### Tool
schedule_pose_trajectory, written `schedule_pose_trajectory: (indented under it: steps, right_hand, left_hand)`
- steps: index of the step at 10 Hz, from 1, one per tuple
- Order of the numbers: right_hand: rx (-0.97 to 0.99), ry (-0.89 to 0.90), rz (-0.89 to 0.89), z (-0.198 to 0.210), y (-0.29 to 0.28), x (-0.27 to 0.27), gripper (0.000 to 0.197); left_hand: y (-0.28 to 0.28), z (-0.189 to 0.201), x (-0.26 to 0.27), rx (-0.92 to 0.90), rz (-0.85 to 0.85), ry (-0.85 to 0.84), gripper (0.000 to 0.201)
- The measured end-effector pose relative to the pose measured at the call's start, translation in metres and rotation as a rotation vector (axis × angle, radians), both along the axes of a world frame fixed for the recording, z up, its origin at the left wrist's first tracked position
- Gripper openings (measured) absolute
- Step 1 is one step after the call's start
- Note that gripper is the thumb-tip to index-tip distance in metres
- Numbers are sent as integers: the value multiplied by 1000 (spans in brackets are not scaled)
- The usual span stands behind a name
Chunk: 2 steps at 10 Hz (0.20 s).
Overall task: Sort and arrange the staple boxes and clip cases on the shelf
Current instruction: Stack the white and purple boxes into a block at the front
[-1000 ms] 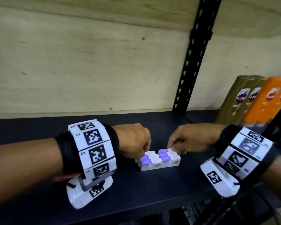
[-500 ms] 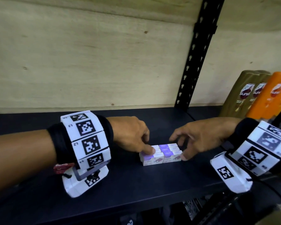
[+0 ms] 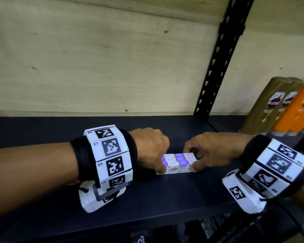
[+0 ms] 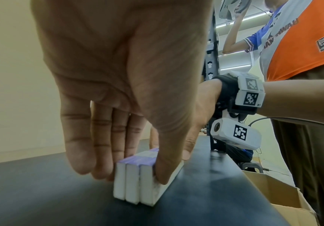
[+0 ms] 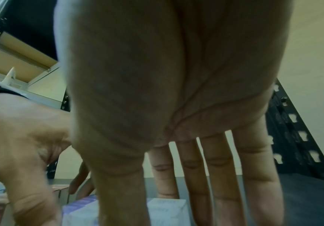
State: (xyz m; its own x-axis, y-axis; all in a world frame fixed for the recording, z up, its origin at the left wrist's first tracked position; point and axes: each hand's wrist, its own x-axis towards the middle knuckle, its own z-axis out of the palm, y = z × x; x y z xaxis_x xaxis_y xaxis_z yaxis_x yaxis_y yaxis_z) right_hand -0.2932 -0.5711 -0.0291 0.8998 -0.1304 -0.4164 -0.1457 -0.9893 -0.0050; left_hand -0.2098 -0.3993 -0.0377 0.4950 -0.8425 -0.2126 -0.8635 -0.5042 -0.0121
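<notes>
A tight block of small white and purple staple boxes (image 3: 177, 163) sits on the black shelf (image 3: 147, 199), near its middle. My left hand (image 3: 162, 161) pinches the block's left end: the thumb (image 4: 164, 168) presses the front face and the fingers (image 4: 99, 152) reach down behind the boxes (image 4: 130, 183). My right hand (image 3: 191, 159) pinches the right end, thumb at the front corner and fingers curled over the back. In the right wrist view the boxes (image 5: 166, 211) lie under the fingertips. No clip cases are in view.
Brown shampoo bottles (image 3: 270, 106) and orange ones (image 3: 302, 109) stand at the shelf's right end. A black slotted upright (image 3: 216, 64) rises behind the boxes against a plywood back wall (image 3: 95, 67). An open cardboard box (image 4: 284, 198) sits below the shelf's front edge.
Half a second ago my right hand was spread beside the boxes; now it has closed on their right end. My left thumb has slid down onto the front face.
</notes>
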Motion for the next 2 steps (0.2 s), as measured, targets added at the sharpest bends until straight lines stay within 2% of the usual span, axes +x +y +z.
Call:
schedule_pose_trajectory:
  steps: [2]
  right_hand:
    - [1,-17,-1,-1,0,12,36]
  left_hand:
    - [0,0,11,4,15,6,40]
